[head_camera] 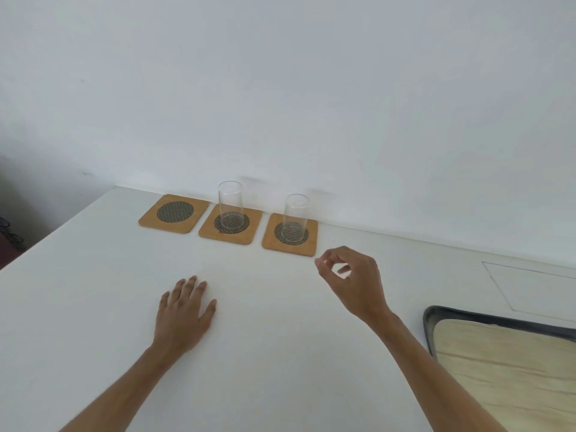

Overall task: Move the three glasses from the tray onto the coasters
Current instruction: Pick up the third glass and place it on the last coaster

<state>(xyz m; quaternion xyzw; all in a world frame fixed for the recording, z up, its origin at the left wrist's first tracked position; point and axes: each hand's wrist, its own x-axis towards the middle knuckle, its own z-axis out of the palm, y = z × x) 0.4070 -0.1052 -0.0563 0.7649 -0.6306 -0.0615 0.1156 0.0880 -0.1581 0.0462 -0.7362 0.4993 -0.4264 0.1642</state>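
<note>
**Two glasses seated, one coaster left to fill**

Three coasters lie in a row along the wall in the upper middle of the frame. The middle coaster (230, 225) carries a clear glass (231, 203), and the right coaster (290, 234) carries a second glass (295, 217); both stand upright over the mesh discs. The left coaster (174, 213) is bare.

The left hand (184, 313) rests palm down on the white table (93, 307), its fingers loosely spread. The right hand (352, 280) hovers just below and right of the right coaster, thumb and forefinger curled toward each other with nothing between them, apart from the glass.

The tray (505, 366) sits at the lower right edge, only its near-left corner in frame. No glass shows on that visible part; the third one is probably further right, out of view.

The step in hand looks like fetching the third glass. Doing it well means gripping low around the body, carrying it upright, and passing in front of the two seated glasses, not over them, so a sleeve or wrist cannot clip a rim. Lower it squarely onto the mesh of the left coaster and release only once the base sits flat.
</note>
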